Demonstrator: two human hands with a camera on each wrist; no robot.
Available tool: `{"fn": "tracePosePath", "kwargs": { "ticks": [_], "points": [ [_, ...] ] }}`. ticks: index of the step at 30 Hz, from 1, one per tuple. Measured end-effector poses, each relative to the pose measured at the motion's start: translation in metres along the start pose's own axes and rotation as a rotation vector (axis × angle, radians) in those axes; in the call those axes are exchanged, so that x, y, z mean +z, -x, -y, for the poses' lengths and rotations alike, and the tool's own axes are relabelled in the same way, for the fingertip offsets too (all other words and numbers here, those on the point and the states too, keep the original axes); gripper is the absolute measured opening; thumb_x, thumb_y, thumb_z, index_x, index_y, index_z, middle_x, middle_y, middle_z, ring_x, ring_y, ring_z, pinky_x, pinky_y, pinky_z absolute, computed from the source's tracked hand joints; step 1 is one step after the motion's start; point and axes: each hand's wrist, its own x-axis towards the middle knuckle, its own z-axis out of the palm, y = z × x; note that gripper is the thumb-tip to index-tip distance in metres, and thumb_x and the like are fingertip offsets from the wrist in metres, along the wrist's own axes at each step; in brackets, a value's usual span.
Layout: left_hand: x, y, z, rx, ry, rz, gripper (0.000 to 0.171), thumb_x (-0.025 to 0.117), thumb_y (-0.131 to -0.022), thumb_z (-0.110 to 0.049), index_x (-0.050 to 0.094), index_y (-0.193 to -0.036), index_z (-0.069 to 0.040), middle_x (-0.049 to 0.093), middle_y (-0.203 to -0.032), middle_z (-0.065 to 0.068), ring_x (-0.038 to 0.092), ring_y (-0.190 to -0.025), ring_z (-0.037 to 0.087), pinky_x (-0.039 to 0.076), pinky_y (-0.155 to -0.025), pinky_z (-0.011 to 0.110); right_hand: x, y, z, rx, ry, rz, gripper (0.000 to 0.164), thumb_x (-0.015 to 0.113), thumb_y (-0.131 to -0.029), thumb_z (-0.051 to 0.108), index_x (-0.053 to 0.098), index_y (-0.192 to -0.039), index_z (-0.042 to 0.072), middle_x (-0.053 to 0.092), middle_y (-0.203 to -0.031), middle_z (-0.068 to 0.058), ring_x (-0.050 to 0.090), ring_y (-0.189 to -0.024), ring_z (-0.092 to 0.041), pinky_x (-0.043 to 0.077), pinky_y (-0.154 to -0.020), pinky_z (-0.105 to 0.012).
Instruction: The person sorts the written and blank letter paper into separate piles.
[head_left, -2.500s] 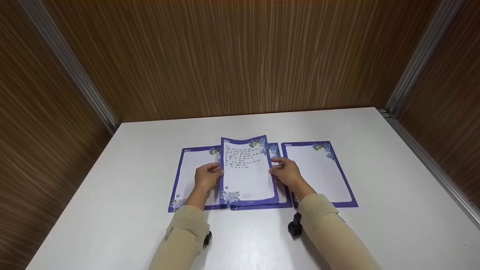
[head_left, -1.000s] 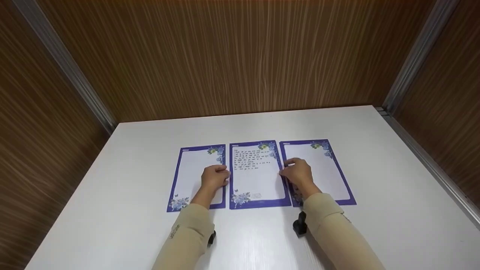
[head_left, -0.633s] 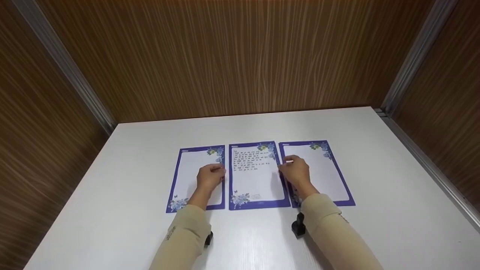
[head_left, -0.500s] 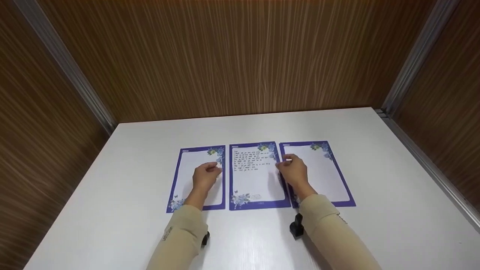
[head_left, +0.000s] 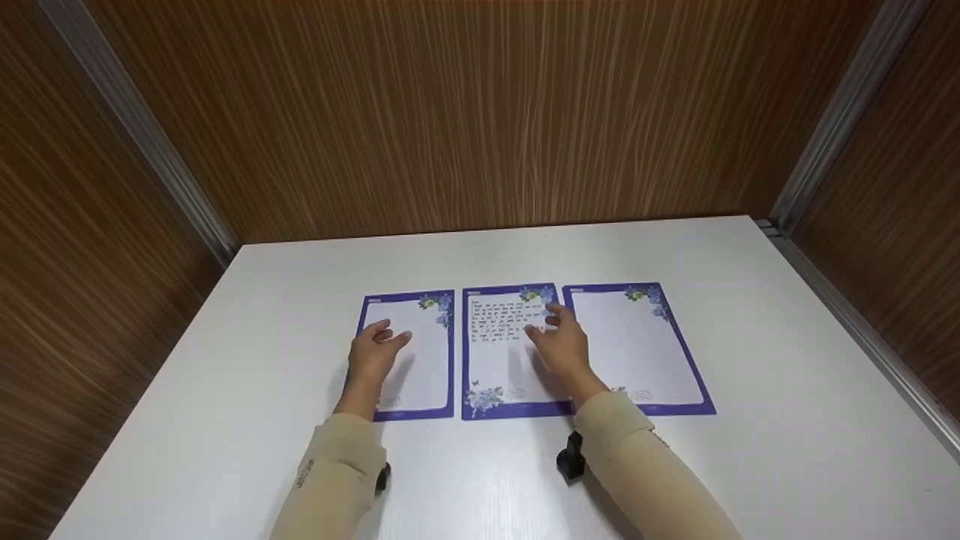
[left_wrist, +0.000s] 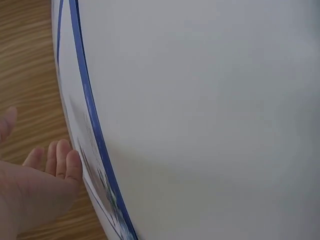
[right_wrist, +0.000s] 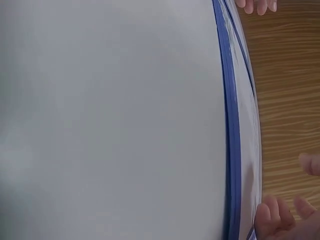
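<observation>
Three purple-bordered sheets of paper with blue flower corners lie side by side on the white table. My left hand (head_left: 371, 356) hovers over the left sheet (head_left: 424, 375), thumb and fingers apart, holding nothing. Across the upper part of the middle sheet (head_left: 487, 367) run several lines of handwriting. Over its right side is my right hand (head_left: 562, 345), fingers loosely bent and empty. The right sheet (head_left: 645, 345) shows no handwriting; my right wrist hides its lower left corner. In the left wrist view the left hand (left_wrist: 45, 190) is relaxed, its palm side showing.
The white table (head_left: 225, 390) carries the sheets and ends at a brown wood-grain wall (head_left: 480, 112). Side panels with metal strips (head_left: 832, 112) flank it. A black wrist device (head_left: 571, 459) shows below my right cuff, above the table.
The written sheet was held up between both hands, then laid flat between the other two. Both hands have let go of it and moved left, the left hand farther over the left sheet.
</observation>
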Motion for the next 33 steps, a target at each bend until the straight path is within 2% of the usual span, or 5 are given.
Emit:
{"fn": "tracePosePath", "kwargs": {
  "ticks": [4, 8, 16, 24, 33],
  "points": [
    [-0.009, -0.003, 0.001, -0.030, -0.015, -0.009, 0.060, 0.070, -0.087, -0.019, 0.045, -0.137, 0.003, 0.049, -0.133, 0.023, 0.044, -0.125, 0.035, 0.040, -0.102, 0.038, 0.009, 0.003, 0.004, -0.063, -0.006, -0.007, 0.061, 0.070, -0.085, 0.013, 0.041, -0.136, -0.003, 0.049, -0.130, -0.029, 0.052, -0.115, -0.042, 0.043, -0.098, -0.047],
    [-0.018, -0.004, 0.002, -0.035, -0.028, 0.014, 0.066, 0.069, -0.088, -0.021, 0.039, -0.141, 0.003, 0.044, -0.140, 0.023, 0.039, -0.130, 0.035, 0.036, -0.106, 0.038, 0.020, 0.005, 0.008, -0.092, -0.007, -0.010, 0.064, 0.071, -0.083, 0.011, 0.040, -0.136, -0.006, 0.047, -0.131, -0.030, 0.050, -0.116, -0.044, 0.043, -0.098, -0.048],
    [-0.034, -0.006, 0.005, -0.058, -0.043, 0.035, 0.073, 0.069, -0.088, -0.022, 0.031, -0.145, 0.003, 0.037, -0.146, 0.022, 0.033, -0.134, 0.036, 0.031, -0.109, 0.038, 0.037, 0.011, 0.018, -0.046, 0.018, 0.080, 0.074, 0.071, -0.084, 0.017, 0.032, -0.143, -0.004, 0.043, -0.137, -0.026, 0.049, -0.119, -0.041, 0.042, -0.100, -0.046],
    [-0.051, -0.007, 0.009, -0.091, -0.055, 0.013, 0.073, 0.067, -0.089, -0.022, 0.029, -0.146, 0.002, 0.037, -0.145, 0.024, 0.034, -0.134, 0.037, 0.031, -0.110, 0.040, 0.053, 0.021, 0.027, 0.007, -0.030, 0.206, 0.076, 0.070, -0.087, 0.022, 0.028, -0.147, 0.000, 0.041, -0.143, -0.021, 0.046, -0.125, -0.037, 0.039, -0.104, -0.043],
    [-0.065, -0.003, 0.016, -0.124, -0.049, -0.020, 0.067, 0.063, -0.091, -0.023, 0.032, -0.145, 0.003, 0.040, -0.143, 0.023, 0.037, -0.131, 0.038, 0.031, -0.109, 0.041, 0.071, 0.032, 0.034, -0.029, -0.022, 0.285, 0.074, 0.070, -0.085, 0.020, 0.032, -0.144, -0.005, 0.046, -0.138, -0.024, 0.048, -0.123, -0.036, 0.041, -0.102, -0.041]
  ]
}}
